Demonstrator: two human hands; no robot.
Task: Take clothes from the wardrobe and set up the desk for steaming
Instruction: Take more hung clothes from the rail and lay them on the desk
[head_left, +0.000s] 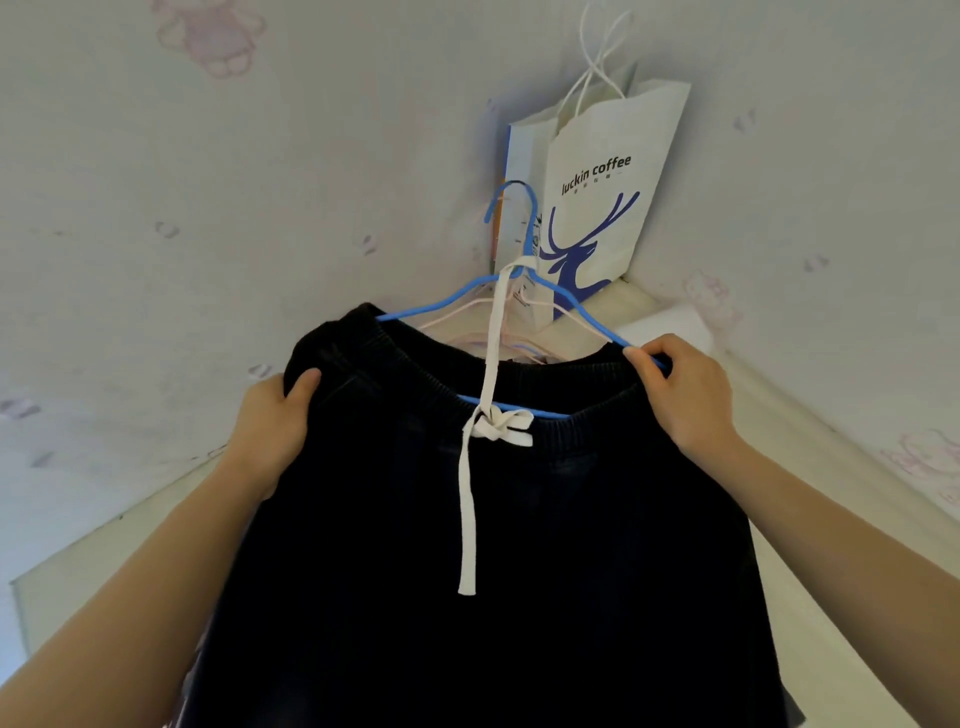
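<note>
Left hand (270, 431) grips the trousers' (467, 571) waistband corner; right hand (680, 395) pinches the hanger's (457, 301) end (blue wire). Between the grips the trousers hang, cord (470, 499) dangling.

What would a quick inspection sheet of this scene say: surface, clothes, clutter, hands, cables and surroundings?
Surface: a pale cream ledge runs behind the clothes; whether it is the wardrobe top cannot be told.
Job's things: dark trousers with an elastic waistband hang on a blue hanger; their white drawstring is tied in a bow, one end looped up over the hanger neck. Pink hangers sit behind.
Clutter: a white luckin coffee paper bag with a blue deer stands in the corner.
Hands: the left hand grips the waistband's left edge; the right hand pinches the hanger's right end.
Cables: nothing seen.
Surroundings: pale wallpaper printed with pink bears.
</note>
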